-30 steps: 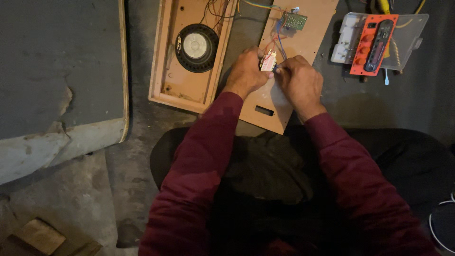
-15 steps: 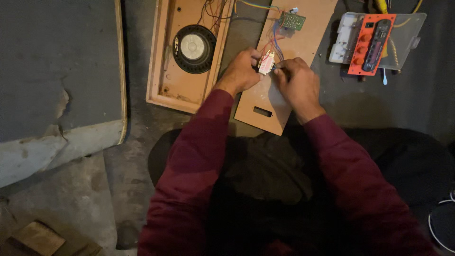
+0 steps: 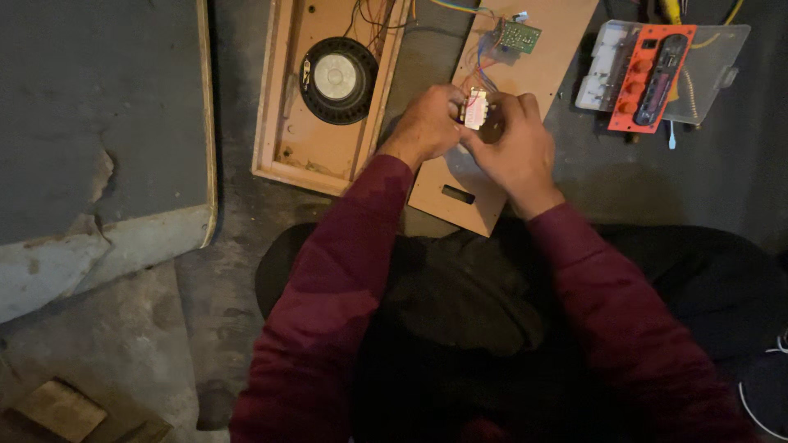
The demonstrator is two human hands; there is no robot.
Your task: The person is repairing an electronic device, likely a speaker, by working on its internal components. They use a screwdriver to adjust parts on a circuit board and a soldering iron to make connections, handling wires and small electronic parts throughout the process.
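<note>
Both hands meet over a flat wooden panel (image 3: 525, 82) lying on the concrete floor (image 3: 205, 279), and between them they hold 1 small transformer (image 3: 475, 109) with a pale label face. The left hand (image 3: 427, 125) has its grip clenched on the transformer from 9 o'clock; the right hand (image 3: 515, 148) grasps it from 3 o'clock, fingers curled over its top. Thin coloured wires (image 3: 484, 70) run from the transformer toward 12 o'clock to a small green circuit board (image 3: 520, 36) on the panel. At 9 o'clock lies a wooden speaker box (image 3: 283, 123) with a round speaker (image 3: 336, 79). At 2 o'clock rests an orange control panel (image 3: 650, 78) on a clear plastic tray (image 3: 722, 53).
</note>
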